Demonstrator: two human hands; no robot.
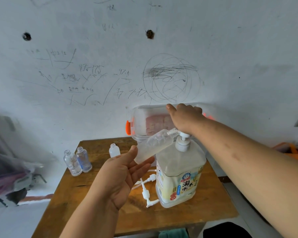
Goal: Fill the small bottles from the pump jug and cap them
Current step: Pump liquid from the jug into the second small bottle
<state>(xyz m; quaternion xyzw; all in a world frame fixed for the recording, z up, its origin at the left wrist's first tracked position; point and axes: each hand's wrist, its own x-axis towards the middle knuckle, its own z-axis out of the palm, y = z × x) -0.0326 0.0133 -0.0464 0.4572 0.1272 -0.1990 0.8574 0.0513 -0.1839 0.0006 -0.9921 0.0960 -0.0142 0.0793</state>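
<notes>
Step in hand: filling one small frosted bottle at the pump jug.
Left hand: fingers loosely curled round the bottle's base, thumb on top; the bottle lies tilted, neck raised toward the pump spout.
Right hand: flat, palm down on the pump head, fingers spread and enclosing nothing.
Advice, alignment: judged sound only if the neck sits right under the spout tip; contact there is blurred and cannot be confirmed.
Advice, stroke: press slowly and straight down, since the liquid looks thick and a fast stroke may overshoot the narrow neck.
Advice, hold: a firmer grip nearer the shoulder would steady the bottle; the present hold looks light.
Bottle material: translucent plastic, cylindrical, pale fluid pooled in the low end.
Jug: clear soft-sided plastic, squarish body, white pump collar, yellow printed label, stands right of centre on the table.
Table: worn wood, scuffed brown top.
Waiting stock: two clear open bottles at the far left edge, one white open bottle behind the left hand.
Closures: white pump caps with dip tubes lie loose, just left of the jug's base.
Background: clear lidded box with orange clasp, against a scribbled wall.
</notes>
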